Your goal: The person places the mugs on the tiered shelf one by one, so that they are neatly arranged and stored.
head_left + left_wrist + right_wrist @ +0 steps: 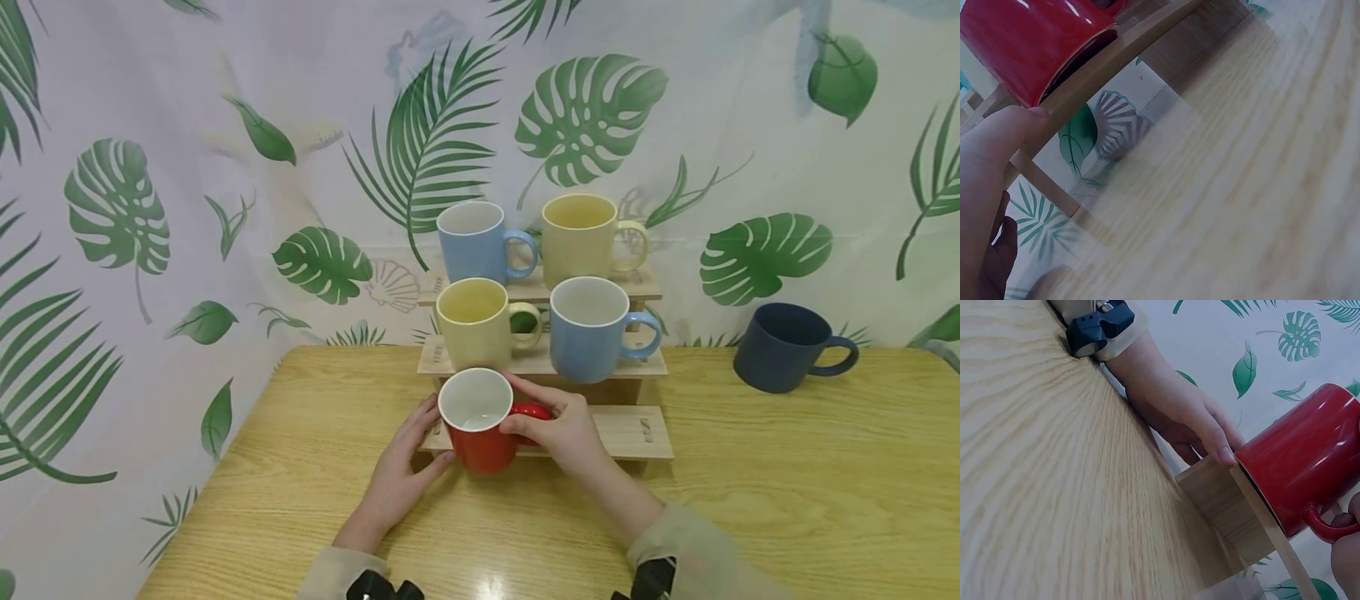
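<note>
A red mug [487, 448] with a white inside stands at the left end of the lowest step of a wooden tiered rack [618, 421]. My right hand [573, 437] pinches its handle, thumb at the front and a finger reaching along the far rim. My left hand [401, 462] holds the left end of that lowest step. Its thumb lies on the step's front edge close to the mug's base, as the left wrist view shows, while the other fingers go round the side. In the right wrist view the red mug [1304, 456] looks level on the board.
A yellow mug [468, 333] and a blue mug [588, 346] occupy the middle step. Above them stand another blue mug [472, 250] and another yellow mug [577, 250]. A dark blue mug [776, 354] is on the wooden table [787, 492] at right. Leaf-printed cloth [300, 83] hangs behind.
</note>
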A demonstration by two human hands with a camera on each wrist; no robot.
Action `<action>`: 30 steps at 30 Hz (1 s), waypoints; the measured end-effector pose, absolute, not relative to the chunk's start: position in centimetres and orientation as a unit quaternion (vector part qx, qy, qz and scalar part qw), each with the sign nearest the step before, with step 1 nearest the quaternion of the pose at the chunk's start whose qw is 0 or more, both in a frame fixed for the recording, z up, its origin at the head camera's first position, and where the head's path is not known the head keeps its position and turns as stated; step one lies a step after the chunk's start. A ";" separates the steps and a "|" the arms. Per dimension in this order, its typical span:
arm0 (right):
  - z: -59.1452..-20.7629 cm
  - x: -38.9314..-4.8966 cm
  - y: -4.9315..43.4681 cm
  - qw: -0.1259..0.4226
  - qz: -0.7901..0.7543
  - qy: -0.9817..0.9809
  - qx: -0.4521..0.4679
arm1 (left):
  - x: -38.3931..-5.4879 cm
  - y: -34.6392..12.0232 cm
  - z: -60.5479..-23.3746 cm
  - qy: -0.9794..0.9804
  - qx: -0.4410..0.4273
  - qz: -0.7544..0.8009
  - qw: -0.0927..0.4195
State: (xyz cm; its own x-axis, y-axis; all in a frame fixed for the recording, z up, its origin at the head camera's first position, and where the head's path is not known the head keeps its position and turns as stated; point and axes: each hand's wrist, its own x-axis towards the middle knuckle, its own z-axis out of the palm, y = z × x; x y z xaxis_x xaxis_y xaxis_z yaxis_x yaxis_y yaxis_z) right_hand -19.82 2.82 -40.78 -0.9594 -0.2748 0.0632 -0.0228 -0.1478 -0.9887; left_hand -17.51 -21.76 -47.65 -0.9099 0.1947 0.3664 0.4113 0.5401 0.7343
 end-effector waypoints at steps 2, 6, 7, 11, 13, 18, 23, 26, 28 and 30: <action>-40.8 -20.0 2.7 0.085 -0.746 0.652 -0.105 | -17.5 -21.8 -47.7 -0.868 -0.175 -0.449 0.120; -41.0 -20.2 2.5 0.088 -0.750 0.648 -0.102 | -17.6 -21.8 -47.8 -0.865 -0.177 -0.453 0.121; -41.0 -20.3 2.5 0.087 -0.751 0.646 -0.102 | -17.6 -21.8 -47.9 -0.865 -0.177 -0.455 0.120; -41.3 -20.6 2.5 0.088 -0.756 0.640 -0.105 | -17.6 -21.8 -47.9 -0.864 -0.177 -0.457 0.116; -41.4 -20.7 2.5 0.089 -0.754 0.642 -0.109 | -17.6 -21.8 -47.9 -0.864 -0.176 -0.457 0.115; -41.5 -20.9 2.7 0.086 -0.740 0.655 -0.125 | -17.6 -21.7 -47.9 -0.863 -0.181 -0.458 0.115; -41.4 -20.8 3.0 0.079 -0.716 0.678 -0.146 | -17.6 -21.8 -47.9 -0.863 -0.179 -0.458 0.113; -41.4 -20.7 3.2 0.074 -0.697 0.692 -0.175 | -17.6 -21.8 -47.9 -0.864 -0.177 -0.457 0.112; -41.3 -20.6 3.5 0.069 -0.678 0.704 -0.200 | -17.6 -21.8 -47.9 -0.865 -0.179 -0.456 0.112; -41.2 -20.5 3.9 0.069 -0.662 0.711 -0.225 | -17.6 -21.8 -47.8 -0.865 -0.179 -0.454 0.112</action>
State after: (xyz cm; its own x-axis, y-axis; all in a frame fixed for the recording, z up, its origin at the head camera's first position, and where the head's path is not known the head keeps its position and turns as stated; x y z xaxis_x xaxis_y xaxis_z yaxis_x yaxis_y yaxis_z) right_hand -20.50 3.88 -41.21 -0.8887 -0.4125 0.2000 -0.2291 0.0216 -0.9732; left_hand -17.62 -21.83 -47.85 -0.9107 0.2082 0.3568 0.4119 0.5228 0.7464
